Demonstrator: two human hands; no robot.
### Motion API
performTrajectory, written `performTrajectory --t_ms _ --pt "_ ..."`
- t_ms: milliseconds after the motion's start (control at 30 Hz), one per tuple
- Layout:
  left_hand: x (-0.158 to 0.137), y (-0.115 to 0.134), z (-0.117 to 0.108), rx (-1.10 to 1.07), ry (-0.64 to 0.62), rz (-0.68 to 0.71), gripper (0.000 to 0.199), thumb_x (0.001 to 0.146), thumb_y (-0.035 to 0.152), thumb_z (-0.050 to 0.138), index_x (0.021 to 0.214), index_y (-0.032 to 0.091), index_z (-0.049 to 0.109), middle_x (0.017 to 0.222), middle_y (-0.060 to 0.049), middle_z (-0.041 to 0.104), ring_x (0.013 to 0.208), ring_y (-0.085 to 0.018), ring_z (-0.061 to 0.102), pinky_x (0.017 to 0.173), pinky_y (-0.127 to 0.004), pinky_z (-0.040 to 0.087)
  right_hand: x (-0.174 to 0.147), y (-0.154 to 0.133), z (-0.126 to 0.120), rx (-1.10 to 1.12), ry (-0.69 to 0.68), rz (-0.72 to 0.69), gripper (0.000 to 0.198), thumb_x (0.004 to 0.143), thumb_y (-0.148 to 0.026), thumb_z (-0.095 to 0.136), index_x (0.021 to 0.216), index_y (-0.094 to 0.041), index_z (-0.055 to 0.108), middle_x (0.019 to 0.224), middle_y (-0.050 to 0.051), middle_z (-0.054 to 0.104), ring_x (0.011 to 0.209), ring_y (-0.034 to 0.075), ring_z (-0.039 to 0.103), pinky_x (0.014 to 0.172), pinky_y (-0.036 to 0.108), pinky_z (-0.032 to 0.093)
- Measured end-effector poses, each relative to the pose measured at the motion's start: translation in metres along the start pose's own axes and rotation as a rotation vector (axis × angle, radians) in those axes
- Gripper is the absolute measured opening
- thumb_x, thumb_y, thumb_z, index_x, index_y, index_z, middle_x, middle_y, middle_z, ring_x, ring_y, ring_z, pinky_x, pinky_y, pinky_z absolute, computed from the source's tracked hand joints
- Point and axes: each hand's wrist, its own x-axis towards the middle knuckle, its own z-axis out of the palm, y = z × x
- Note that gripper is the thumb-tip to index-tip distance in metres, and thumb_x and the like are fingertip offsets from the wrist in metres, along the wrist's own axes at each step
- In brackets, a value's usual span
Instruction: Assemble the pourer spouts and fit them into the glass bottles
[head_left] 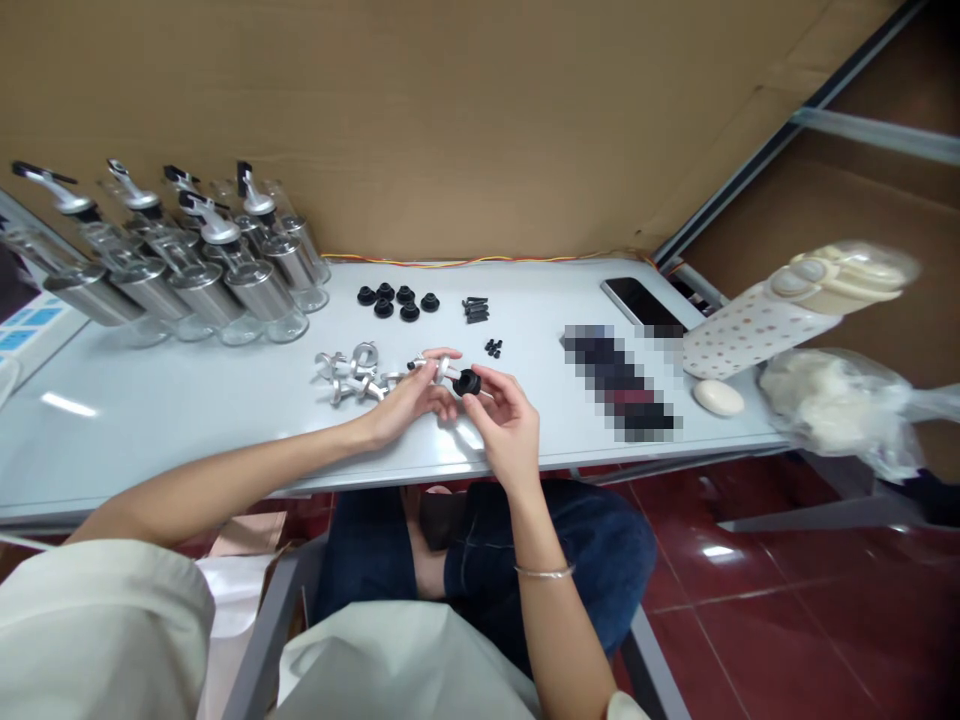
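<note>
Above the front part of the table, my left hand is closed around a silver pourer spout. My right hand pinches a round black stopper at the end of that spout; whether the two are fully joined I cannot tell. Just left of my hands lies a loose heap of silver spouts. Several black stoppers stand grouped farther back. To their right are thin black pieces in a small pile, and tiny black caps lie nearer to me.
Glass bottles with steel sleeves, some topped with pourers, crowd the back left. On the right are a phone, a blurred-out item, a spotted flask, a pale oval object and a clear plastic bag. Cardboard rises behind.
</note>
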Motion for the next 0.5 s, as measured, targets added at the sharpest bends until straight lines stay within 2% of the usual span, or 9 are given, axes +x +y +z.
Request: performTrajectory --t_ms 100,300,500 --pt "-0.0008 -0.0028 0.0 0.053 0.005 0.021 0.057 0.081 0.063 0.048 0.121 0.023 0.043 0.078 0.0 0.056 0.062 -0.012 0.052 0.063 -0.027 0.041 -0.0002 -0.0003 0.001 0.063 -0.013 0.046 0.027 0.074 -0.024 0.068 0.1 -0.022 0.062 0.105 0.007 0.061 0.101 0.021 0.061 0.088 0.037 0.054" --pt "0.0011 -0.0014 -0.0012 0.029 0.012 -0.026 0.056 0.078 0.061 0.054 0.112 0.017 0.05 0.073 -0.001 0.057 0.062 -0.012 0.052 0.065 -0.028 0.042 -0.0005 -0.0002 0.0022 0.059 0.05 0.065 0.024 0.069 -0.023 0.072 0.091 -0.021 0.063 0.099 0.006 0.063 0.096 0.021 0.063 0.091 0.038 0.053" --pt "0.0014 0.0003 -0.001 0.036 0.002 -0.019 0.055 0.079 0.06 0.054 0.11 0.015 0.053 0.081 -0.004 0.059 0.063 -0.012 0.055 0.065 -0.028 0.043 -0.0012 0.0005 0.0023 0.131 0.076 0.096 0.02 0.069 -0.02 0.071 0.088 -0.019 0.064 0.094 0.005 0.066 0.092 0.02 0.065 0.089 0.037 0.054"
